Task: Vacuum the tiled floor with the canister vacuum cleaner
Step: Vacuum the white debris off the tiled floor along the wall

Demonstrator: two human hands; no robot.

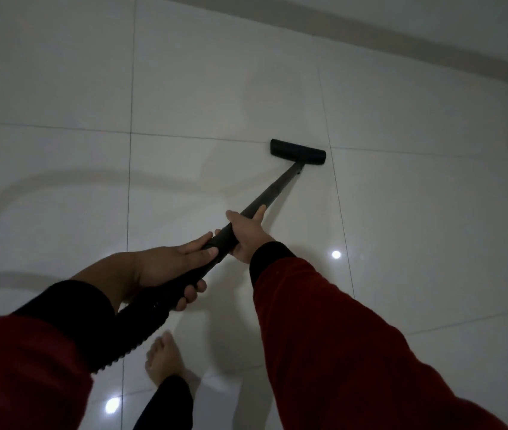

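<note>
Wand (272, 190) up-right, w/ nozzle (298, 152) far.

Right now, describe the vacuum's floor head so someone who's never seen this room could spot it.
Start at the pale tiled floor and follow the dark wand away from the right hand and left hand. At its far end sits the floor head, a flat black bar, the only dark thing lying on the tiles there.

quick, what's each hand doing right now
Left hand: closed around the rear end of the vacuum wand, near the hose.
Right hand: closed around the wand further forward.
</note>
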